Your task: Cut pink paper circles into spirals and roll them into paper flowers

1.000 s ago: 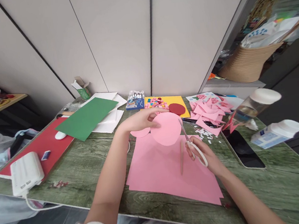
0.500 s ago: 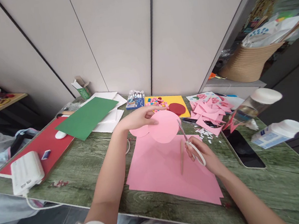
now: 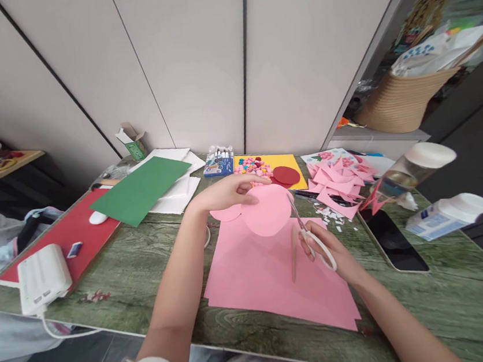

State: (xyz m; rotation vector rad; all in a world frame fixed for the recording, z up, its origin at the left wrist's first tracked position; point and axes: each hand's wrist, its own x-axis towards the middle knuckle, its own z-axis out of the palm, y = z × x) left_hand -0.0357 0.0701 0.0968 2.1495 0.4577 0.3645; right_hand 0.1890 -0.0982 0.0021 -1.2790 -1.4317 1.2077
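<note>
My left hand (image 3: 240, 190) pinches the upper left edge of a round pink paper disc (image 3: 268, 213), held above the table. In my right hand (image 3: 325, 247) is a pair of white-handled scissors (image 3: 326, 253), its blades up at the disc's right edge. Below lie large pink paper sheets (image 3: 256, 278), stacked slightly askew, with a thin brownish stick-like thing (image 3: 294, 256) on top. Another pink disc (image 3: 226, 213) shows partly behind my left hand. A dark red disc (image 3: 286, 175) lies on a yellow sheet (image 3: 291, 161) beyond.
Pink paper scraps (image 3: 337, 181) pile up at the right, near white bits (image 3: 331, 215), a phone (image 3: 394, 242) and a white bottle (image 3: 448, 215). Leftward are a green sheet (image 3: 142, 189), a red sheet (image 3: 87, 245) and a white power bank (image 3: 44, 279). Behind stands a marker box (image 3: 218, 163).
The pink disc in my left hand has dipped slightly and tilted. My left hand is a little lower. The scissors have barely shifted at the disc's right edge.
</note>
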